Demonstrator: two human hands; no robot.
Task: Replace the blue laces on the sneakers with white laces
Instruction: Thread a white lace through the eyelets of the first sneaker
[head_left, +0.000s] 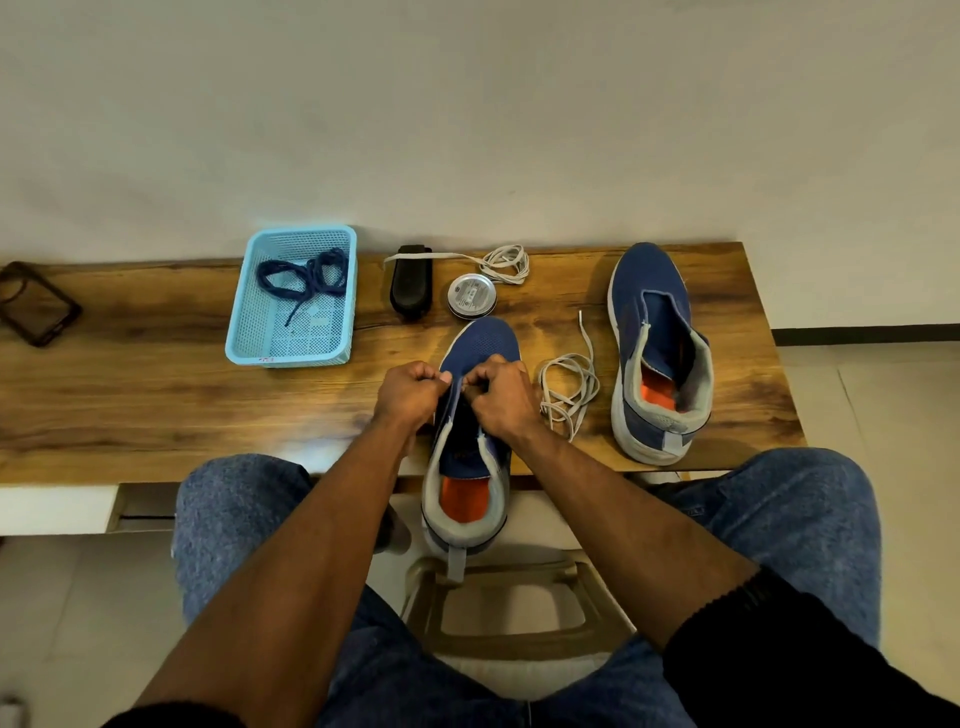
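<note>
**White laces going in**

While I sit on my chair, I hold the near sneaker (480, 415) with its toe on the wooden table (156, 395) and its heel hanging over the edge toward me, so the lace holes face up where I can see them. My left hand (410, 392) is curled tight on the left side of the lace holes. My right hand (501, 395) is curled tight on the right side. I think each one pinches an end of a white lace, but my fingers hide it, so I cannot tell for sure.

A loose white lace (569, 387) lies just beside my right hand. Another white lace (501, 262) waits at the back, partly draped over a black brush (410, 283) and near a round tin (471, 295). The other sneaker (657, 353) sits at my right with no lace. The blue laces (306, 275) are in the blue basket (244, 332), out of my way.
</note>
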